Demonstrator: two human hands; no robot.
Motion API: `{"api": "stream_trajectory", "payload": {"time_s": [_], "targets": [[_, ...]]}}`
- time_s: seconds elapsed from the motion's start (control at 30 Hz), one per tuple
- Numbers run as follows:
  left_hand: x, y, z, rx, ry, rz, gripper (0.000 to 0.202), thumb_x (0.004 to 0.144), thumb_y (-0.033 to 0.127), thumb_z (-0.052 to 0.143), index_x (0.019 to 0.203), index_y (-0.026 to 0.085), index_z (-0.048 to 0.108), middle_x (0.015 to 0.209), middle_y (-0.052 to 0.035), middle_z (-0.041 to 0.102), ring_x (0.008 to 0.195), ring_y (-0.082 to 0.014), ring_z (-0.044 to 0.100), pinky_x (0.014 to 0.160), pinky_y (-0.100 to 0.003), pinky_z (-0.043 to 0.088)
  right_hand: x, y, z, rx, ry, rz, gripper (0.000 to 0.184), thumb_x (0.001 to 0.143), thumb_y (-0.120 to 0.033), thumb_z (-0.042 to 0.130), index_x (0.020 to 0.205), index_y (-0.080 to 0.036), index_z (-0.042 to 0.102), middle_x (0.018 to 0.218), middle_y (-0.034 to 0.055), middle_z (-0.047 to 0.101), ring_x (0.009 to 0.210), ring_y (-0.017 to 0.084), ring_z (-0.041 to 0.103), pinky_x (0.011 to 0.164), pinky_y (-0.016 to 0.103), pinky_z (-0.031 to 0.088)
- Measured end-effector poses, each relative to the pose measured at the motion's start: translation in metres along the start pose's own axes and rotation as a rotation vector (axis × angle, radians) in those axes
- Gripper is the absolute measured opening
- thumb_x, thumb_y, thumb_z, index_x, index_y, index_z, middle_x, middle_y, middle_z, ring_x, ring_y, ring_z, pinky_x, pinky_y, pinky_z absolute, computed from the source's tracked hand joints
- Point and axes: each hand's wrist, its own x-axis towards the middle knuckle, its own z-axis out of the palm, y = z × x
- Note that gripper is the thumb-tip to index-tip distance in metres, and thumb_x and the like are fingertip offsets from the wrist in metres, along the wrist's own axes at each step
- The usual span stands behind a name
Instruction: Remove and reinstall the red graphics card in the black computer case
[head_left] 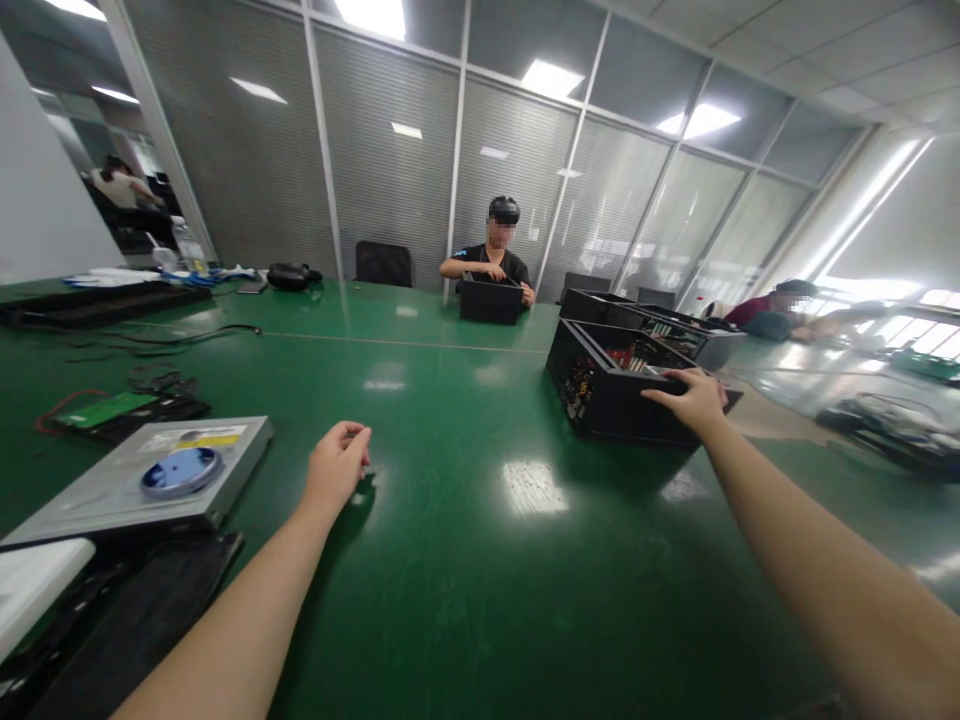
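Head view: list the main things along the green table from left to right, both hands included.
Silver metal unit → left hand → black box in front of the other person → nearer open black case, with the right hand at its rim → blurred dark heap.

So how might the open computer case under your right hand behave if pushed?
The open black computer case looks stiff, with flat, straight walls. Lying low and wide, it would probably slide on the glossy table rather than tip. The exposed electronics seem fragile.
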Motion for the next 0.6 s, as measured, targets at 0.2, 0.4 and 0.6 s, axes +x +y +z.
{"api": "stream_trajectory", "payload": {"time_s": [0.2,0.4,0.6], "targets": [[0.001,0.004,-0.001,-0.001,0.007,-0.02,0.025,0.081,0.047,0.061,0.085,0.023,0.057,0.055,0.0058,0.057,0.042,-0.013,0.052,0.044,-0.023,0.041,-0.055,-0.037,-0.047,0.055,0.025,-0.093,0.063,0.07,-0.074,0.07,0.102,-0.019,0.077,0.102,0.0099,0.068,0.103,0.031,0.059,0.099,0.047,0.04],[0.001,0.003,-0.002,-0.014,0.032,-0.028,0.024,0.08,0.046,0.062,0.087,0.023,0.058,0.056,0.0054,0.058,0.043,-0.0132,0.053,0.043,-0.023,0.042,-0.155,-0.127,-0.13,0.074,0.001,-0.149,0.055,0.072,-0.071,0.074,0.102,-0.025,0.075,0.105,0.0072,0.069,0.105,0.033,0.059,0.097,0.052,0.038],[0.001,0.003,-0.002,0.015,0.026,-0.009,0.024,0.081,0.045,0.062,0.089,0.023,0.058,0.057,0.0057,0.058,0.044,-0.0136,0.054,0.044,-0.023,0.043,-0.238,-0.208,-0.227,0.096,-0.336,-0.443,0.059,0.076,-0.053,0.078,0.131,-0.035,0.066,0.115,0.0071,0.071,0.101,0.032,0.064,0.084,0.047,0.049]]}}
